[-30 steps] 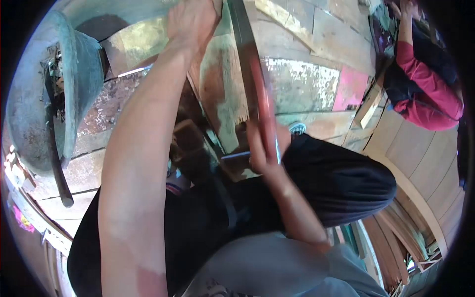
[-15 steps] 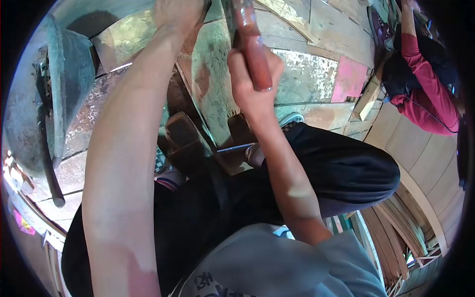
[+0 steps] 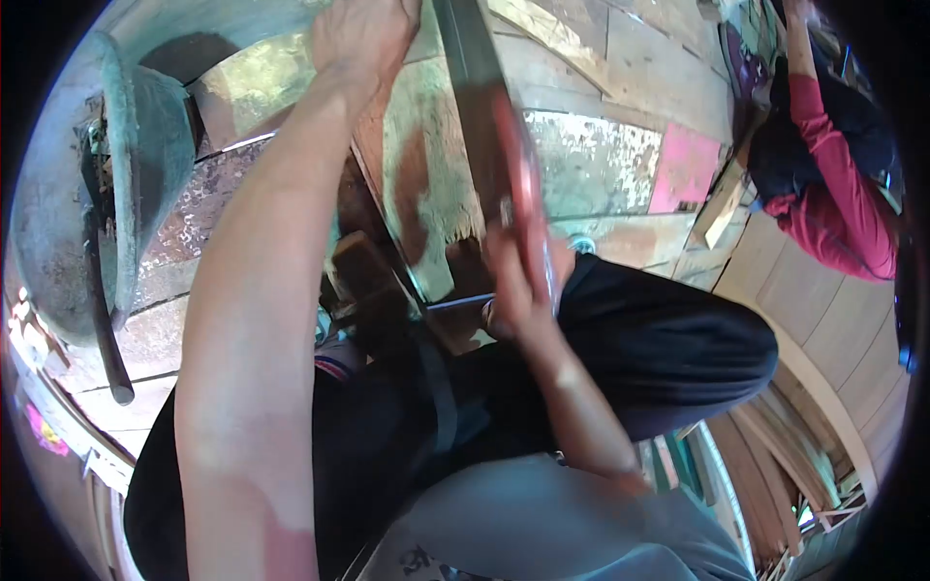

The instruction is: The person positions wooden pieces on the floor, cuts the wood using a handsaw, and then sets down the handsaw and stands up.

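Note:
My right hand is closed around the red handle of a handsaw, slightly blurred. Its long dark blade runs away from me to the top edge of the view. Just left of the blade lies a worn board with patchy green paint and a splintered near end. Whether the teeth are in the wood cannot be made out. My left hand is at the top, beside the board's far part. Its fingers are mostly hidden or cut off by the view's edge.
A grey-green rounded tub-like object with a dark bar stands at left. A person in a red sleeve sits at right. Wood strips are stacked lower right, and a pink patch lies among the floor boards.
My right hand has drawn the handsaw back toward my body, so more of its blade shows. My left hand stays at the top, with only a slight shift.

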### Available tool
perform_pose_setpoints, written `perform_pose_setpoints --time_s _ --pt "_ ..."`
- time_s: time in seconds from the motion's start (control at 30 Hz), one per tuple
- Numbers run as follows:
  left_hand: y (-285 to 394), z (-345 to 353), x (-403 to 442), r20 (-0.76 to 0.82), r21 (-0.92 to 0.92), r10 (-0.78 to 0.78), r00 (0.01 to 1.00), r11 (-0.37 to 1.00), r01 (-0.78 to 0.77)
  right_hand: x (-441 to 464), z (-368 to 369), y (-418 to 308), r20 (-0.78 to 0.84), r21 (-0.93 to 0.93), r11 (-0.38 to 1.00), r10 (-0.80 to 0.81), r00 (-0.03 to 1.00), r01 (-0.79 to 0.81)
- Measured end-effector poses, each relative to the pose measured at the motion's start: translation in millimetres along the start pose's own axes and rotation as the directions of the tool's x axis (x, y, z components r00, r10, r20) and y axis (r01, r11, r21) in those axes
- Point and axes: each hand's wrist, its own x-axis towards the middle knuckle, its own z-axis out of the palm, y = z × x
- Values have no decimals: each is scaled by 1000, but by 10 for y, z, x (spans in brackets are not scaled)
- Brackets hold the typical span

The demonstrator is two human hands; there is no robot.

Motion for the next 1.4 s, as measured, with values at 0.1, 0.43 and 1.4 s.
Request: perform_pose_setpoints --time_s 0.1,0.43,1.4 --pt "-71 45 2 20 99 187 982 977 -188 423 73 -116 79 -198 977 -62 995 77" --pt "-101 113 11 -63 -5 164 984 986 -165 55 -18 -113 40 -104 994 -30 999 34" --pt "170 206 -282 -91 -90 371 924 921 -378 120 -33 -189 -137 52 993 116 984 -110"
